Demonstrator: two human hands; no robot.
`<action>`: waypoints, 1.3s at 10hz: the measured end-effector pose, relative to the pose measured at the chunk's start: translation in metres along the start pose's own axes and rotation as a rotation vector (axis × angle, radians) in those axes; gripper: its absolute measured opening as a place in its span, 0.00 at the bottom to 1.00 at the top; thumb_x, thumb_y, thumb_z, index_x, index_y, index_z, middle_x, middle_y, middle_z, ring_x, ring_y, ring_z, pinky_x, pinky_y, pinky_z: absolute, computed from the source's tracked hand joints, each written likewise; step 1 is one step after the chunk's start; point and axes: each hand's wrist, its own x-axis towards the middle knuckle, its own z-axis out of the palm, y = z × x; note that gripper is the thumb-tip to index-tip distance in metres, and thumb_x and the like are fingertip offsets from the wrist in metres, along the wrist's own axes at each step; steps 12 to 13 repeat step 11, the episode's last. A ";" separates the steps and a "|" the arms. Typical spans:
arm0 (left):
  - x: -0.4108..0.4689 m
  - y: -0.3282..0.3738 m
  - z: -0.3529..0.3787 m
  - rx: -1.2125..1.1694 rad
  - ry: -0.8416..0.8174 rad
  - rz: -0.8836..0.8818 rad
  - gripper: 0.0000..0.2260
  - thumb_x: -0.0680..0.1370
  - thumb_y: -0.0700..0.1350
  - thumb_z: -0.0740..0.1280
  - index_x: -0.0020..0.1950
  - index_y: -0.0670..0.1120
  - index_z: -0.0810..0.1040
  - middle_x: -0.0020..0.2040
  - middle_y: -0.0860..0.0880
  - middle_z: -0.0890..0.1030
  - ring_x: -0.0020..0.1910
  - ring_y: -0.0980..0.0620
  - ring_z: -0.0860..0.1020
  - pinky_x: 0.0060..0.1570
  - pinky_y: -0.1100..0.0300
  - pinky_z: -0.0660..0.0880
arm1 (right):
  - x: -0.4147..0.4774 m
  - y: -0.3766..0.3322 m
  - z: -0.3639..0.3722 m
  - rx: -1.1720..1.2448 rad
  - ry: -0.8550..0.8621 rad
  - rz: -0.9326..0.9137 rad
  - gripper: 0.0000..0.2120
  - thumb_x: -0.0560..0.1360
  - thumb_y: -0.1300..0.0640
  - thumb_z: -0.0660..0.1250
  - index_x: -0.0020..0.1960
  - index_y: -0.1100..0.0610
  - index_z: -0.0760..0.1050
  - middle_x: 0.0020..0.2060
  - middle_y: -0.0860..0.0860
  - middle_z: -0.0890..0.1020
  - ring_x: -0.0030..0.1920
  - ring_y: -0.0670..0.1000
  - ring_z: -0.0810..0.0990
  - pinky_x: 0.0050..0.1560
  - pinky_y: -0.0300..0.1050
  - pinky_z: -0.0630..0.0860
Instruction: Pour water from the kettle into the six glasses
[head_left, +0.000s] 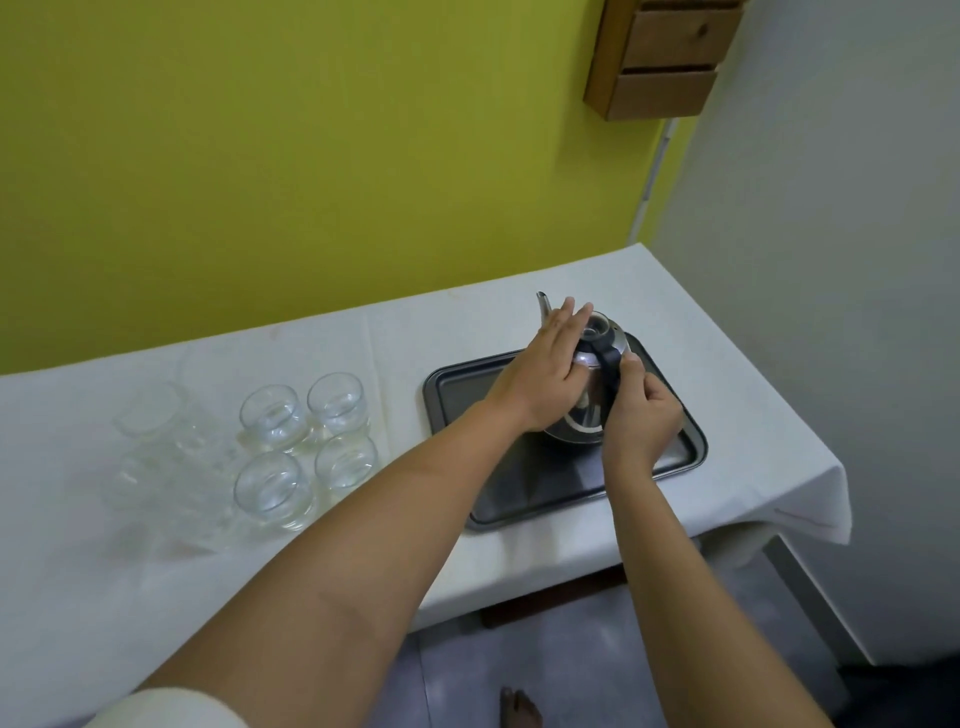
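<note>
Tablecloth (467, 322) carries tray (457, 400) under kettle (597, 332); glasses (272, 415) left.

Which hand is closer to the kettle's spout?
Left. The left hand rests on the kettle beside the spout; the right hand holds the handle on the opposite side.

Left hand (540, 375) flat on kettle (584, 418) — right hand (641, 415) gripping.

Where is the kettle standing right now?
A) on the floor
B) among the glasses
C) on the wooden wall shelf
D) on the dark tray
D: the kettle stands on the dark tray, apart from the glasses grouped to its left.
</note>
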 end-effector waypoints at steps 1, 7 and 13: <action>0.012 0.000 0.005 0.006 -0.010 0.010 0.26 0.80 0.43 0.55 0.77 0.48 0.50 0.80 0.46 0.48 0.78 0.52 0.45 0.75 0.57 0.47 | 0.015 0.005 0.000 -0.017 0.010 -0.021 0.26 0.79 0.52 0.66 0.26 0.56 0.62 0.17 0.44 0.62 0.23 0.44 0.59 0.26 0.38 0.59; 0.015 -0.013 0.026 0.028 -0.017 0.054 0.28 0.79 0.40 0.56 0.77 0.46 0.50 0.79 0.45 0.49 0.78 0.52 0.45 0.74 0.59 0.46 | 0.020 0.037 -0.001 0.023 0.043 0.046 0.23 0.80 0.52 0.65 0.29 0.59 0.65 0.24 0.49 0.64 0.27 0.47 0.61 0.28 0.41 0.60; -0.011 -0.013 0.016 0.377 -0.032 -0.095 0.26 0.82 0.47 0.50 0.78 0.45 0.44 0.79 0.44 0.44 0.78 0.47 0.46 0.76 0.47 0.42 | 0.004 0.014 -0.016 -0.261 0.011 -0.005 0.12 0.82 0.47 0.61 0.50 0.55 0.71 0.40 0.47 0.78 0.42 0.48 0.78 0.38 0.40 0.69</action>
